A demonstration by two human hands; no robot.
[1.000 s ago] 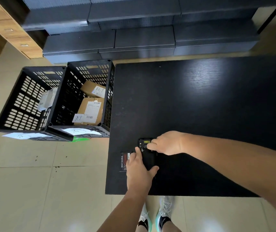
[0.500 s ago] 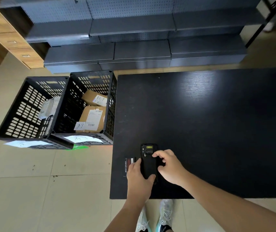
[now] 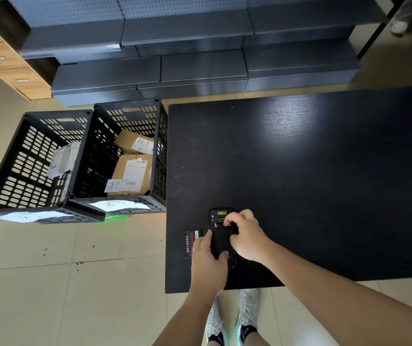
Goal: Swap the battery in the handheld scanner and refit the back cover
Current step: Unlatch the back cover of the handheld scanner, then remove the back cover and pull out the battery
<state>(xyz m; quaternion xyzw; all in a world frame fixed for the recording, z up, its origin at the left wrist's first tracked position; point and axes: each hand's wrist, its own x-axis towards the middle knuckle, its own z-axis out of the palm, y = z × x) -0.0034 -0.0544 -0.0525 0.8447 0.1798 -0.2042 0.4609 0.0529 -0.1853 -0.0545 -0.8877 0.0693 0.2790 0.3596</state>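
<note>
The black handheld scanner (image 3: 221,231) lies back side up near the front left corner of the black table (image 3: 299,183), with its back cover on. My left hand (image 3: 208,260) grips its lower left side, thumb on the right of the casing. My right hand (image 3: 246,236) rests on its right edge, fingertips curled onto the upper back near the small latch and yellow label. A flat black battery with a red and white label (image 3: 192,242) lies on the table just left of the scanner, partly hidden by my left hand.
Two black slotted crates (image 3: 80,171) stand on the floor left of the table; the nearer one holds cardboard parcels (image 3: 131,174). Dark grey metal shelving (image 3: 187,58) runs behind the table. A wooden drawer unit (image 3: 5,58) is at far left.
My right hand slid down from the scanner's top end to its right side, then its fingers moved back up toward the latch. My left hand kept its hold. The camera tilted up slightly.
</note>
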